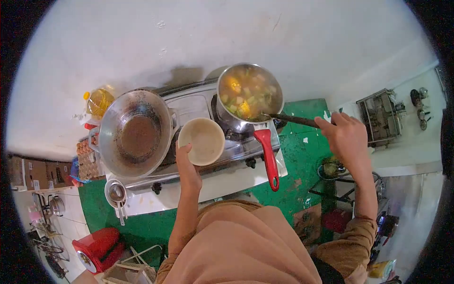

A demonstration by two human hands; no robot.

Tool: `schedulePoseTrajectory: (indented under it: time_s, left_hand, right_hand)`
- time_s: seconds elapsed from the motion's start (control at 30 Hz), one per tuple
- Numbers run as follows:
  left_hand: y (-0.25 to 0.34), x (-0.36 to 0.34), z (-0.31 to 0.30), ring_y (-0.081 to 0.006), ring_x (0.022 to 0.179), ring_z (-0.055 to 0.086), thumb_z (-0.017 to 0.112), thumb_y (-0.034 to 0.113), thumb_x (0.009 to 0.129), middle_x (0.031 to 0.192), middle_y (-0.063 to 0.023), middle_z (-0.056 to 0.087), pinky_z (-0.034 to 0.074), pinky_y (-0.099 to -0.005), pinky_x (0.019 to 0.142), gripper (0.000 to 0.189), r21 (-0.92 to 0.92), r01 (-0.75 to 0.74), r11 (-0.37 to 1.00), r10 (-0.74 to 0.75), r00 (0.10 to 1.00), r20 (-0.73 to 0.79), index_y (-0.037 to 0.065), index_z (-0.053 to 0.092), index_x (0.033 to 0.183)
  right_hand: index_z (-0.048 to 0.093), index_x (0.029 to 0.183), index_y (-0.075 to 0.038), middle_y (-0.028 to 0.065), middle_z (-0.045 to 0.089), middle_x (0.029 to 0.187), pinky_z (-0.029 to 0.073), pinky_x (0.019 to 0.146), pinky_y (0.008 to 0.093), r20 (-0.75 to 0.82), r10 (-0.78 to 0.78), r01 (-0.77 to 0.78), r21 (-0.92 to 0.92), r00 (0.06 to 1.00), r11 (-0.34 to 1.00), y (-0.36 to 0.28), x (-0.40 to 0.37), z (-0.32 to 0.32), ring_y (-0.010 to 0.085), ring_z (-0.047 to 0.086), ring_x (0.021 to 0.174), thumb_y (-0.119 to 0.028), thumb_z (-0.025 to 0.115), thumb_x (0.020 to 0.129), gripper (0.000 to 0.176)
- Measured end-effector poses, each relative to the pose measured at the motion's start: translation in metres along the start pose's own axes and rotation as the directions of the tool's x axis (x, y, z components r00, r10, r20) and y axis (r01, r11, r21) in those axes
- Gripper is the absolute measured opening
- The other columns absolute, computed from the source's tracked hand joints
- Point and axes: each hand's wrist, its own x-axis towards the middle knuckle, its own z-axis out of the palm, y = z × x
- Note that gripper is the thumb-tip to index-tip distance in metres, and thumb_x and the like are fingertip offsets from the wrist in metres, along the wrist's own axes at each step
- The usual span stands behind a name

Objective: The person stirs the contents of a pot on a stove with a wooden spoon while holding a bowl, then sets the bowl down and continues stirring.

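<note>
My left hand (189,173) grips a cream bowl (202,144) by its near left side, thumb at the rim. I see no food in the bowl, which is over the stove between the wok and the pot. My right hand (346,138) is closed around the end of a dark-handled cooking utensil (295,119). Its far end dips into the soup, so its shape is hidden. Corn pieces and green vegetables float in the broth of the steel pot (282,97). The pot's red handle (268,158) points toward me.
A large wok (111,142) stands on the left of the stove (189,102). Beyond it are an oil bottle (99,102) and eggs in trays (87,158). A small white bowl (109,195) with utensils rests at the stove's front left corner. The tabletop (302,146) is green.
</note>
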Motion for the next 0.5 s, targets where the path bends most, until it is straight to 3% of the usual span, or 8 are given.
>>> schedulePoseTrajectory:
  time_s: [0.33,0.5]
  left_hand:
    - [0.0,-0.004,0.009,-0.0196,0.11,0.051,0.048,0.027,0.08,0.117,-0.0062,0.049,0.046,-0.0355,0.087,0.049,0.01,0.002,1.0,-0.002,1.0,-0.006,0.012,0.043,0.126]
    - [-0.003,-0.005,0.005,-0.0196,0.11,0.05,0.047,0.028,0.081,0.119,-0.0065,0.048,0.047,-0.0356,0.086,0.051,0.043,-0.032,0.999,0.031,0.999,0.024,0.011,0.042,0.129]
  right_hand:
    - [0.065,0.097,-0.018,0.0075,0.059,0.079,0.051,0.06,0.037,-0.046,-0.005,0.006,0.019,0.999,1.0,-0.001,0.031,0.029,0.0246,0.063,0.075,-0.015,0.054,0.078,0.022]
    - [0.065,0.098,-0.018,0.0093,0.061,0.08,0.051,0.058,0.0397,0.013,0.018,-0.018,0.028,1.0,0.999,0.004,0.041,0.048,0.0269,0.064,0.072,-0.02,0.055,0.081,0.02]
